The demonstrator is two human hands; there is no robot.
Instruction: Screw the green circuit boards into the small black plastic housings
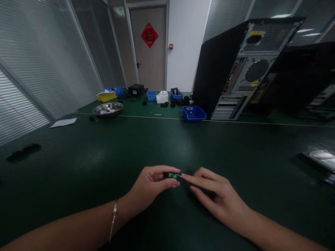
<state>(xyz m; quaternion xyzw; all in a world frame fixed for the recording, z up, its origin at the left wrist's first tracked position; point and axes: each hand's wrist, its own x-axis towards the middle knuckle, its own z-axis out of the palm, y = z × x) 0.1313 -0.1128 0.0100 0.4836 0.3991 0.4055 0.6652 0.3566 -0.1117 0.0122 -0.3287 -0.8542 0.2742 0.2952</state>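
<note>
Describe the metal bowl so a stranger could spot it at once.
Start at the wooden door with the red sign, then drop to the green table below and left. The metal bowl sits before a yellow bin: the only shiny round dish among coloured plastic bins.

Both forearms reach in from the desk's near edge. The left hand (153,186), a bracelet at its wrist, pinches thumb against fingertips; the right hand (217,197) extends its index finger, apparently touching the left's fingertips.

Bare green table (110,153) is lying open all around. A blue bin (194,113) and computer tower (235,69) are blocking the far right.
</note>
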